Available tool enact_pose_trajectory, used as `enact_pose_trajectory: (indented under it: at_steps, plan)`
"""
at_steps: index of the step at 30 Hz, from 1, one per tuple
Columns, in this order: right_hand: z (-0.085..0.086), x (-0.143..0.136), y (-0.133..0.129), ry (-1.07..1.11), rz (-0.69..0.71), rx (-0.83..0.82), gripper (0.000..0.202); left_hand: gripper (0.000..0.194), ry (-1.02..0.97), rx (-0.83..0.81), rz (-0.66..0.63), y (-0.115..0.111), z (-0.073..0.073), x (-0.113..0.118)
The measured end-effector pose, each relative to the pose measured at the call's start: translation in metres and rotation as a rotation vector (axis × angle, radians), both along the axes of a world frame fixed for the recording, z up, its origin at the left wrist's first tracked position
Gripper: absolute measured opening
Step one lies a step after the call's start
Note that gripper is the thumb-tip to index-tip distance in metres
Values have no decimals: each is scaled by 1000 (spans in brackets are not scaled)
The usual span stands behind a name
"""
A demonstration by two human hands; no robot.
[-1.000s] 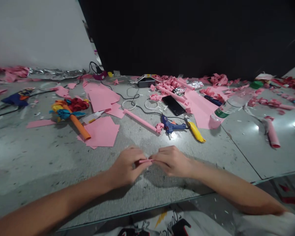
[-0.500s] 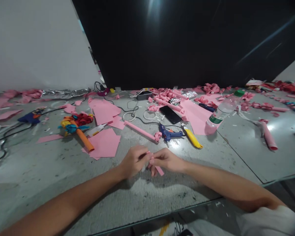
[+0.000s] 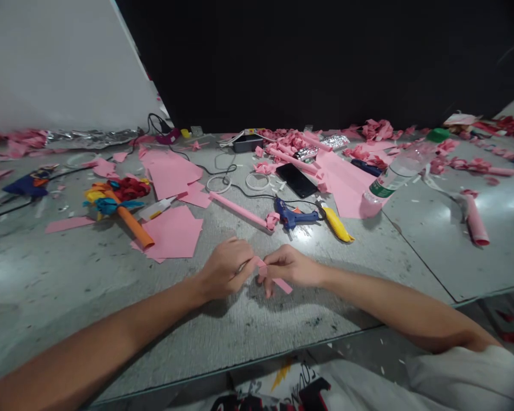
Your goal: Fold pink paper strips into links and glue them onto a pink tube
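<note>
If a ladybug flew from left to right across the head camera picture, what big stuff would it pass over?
Dark blue thing → orange tube → left hand → right hand → yellow thing → clear bottle → short pink tube.

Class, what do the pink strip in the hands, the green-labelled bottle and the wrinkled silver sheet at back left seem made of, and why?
Pink strip: matte paper or thin card; dull, straight-edged, pinched by left hand and right hand.
Bottle: probably clear, glossy plastic; see-through, with pink showing at its base.
Silver sheet: likely shiny foil, possibly metallised film; wrinkled, with uneven glints.
</note>
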State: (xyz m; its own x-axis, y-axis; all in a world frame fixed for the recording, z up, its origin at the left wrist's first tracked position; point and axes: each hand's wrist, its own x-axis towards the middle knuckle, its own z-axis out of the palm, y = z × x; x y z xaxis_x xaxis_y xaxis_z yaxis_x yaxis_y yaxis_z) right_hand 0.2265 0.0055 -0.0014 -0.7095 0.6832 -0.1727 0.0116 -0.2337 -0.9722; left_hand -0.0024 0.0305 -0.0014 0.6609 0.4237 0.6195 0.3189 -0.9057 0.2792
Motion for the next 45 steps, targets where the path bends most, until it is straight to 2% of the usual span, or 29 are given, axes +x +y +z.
enact_pose_trajectory:
  at_steps: [3,5,7,10,12,14,18,20,25,27,29,32,34,36,39,41,45]
  plan:
    - [2,-2,1,9,-25,-32,48,19,-16,310,95,-3,0,-2]
    - [3,-2,0,13,-30,-20,49,6,-38,410,113,-4,-1,-3]
    - [3,-1,-1,12,-39,19,49,6,-82,307,81,-4,-2,-3]
    - [1,-1,-2,9,-72,60,48,9,-167,23,19,0,-5,-2]
    - [0,-1,-2,-3,-92,61,50,11,-169,-68,-7,2,-5,0]
    - [0,-3,-2,-18,-113,56,51,13,-131,-28,10,1,-6,1]
    - [3,-4,-1,-33,-134,70,48,8,-93,272,159,-6,-5,2]
    - [4,-4,-2,-35,-121,92,47,10,-96,320,168,-7,-3,1]
    - [3,-5,-3,-50,-145,116,49,9,-110,-27,116,0,-1,2]
    - [2,-5,-2,-68,-155,118,50,13,-97,-81,100,2,-3,2]
    - [3,-5,-2,-82,-157,133,50,12,-92,-22,110,2,-4,2]
    - [4,-5,-2,-69,-159,152,48,9,-138,153,150,-1,-5,2]
    - [5,-5,-2,-47,-156,150,47,9,-180,156,132,-3,-5,2]
    - [4,-4,-2,-35,-140,148,48,5,-194,-3,65,-3,-4,2]
    - [3,-4,-1,-44,-147,144,48,12,-171,-251,29,-1,-5,3]
    - [3,-4,-1,-59,-166,137,45,13,-175,-215,56,-1,-6,3]
    - [4,-4,-1,-67,-151,145,44,7,-195,42,63,-2,-8,3]
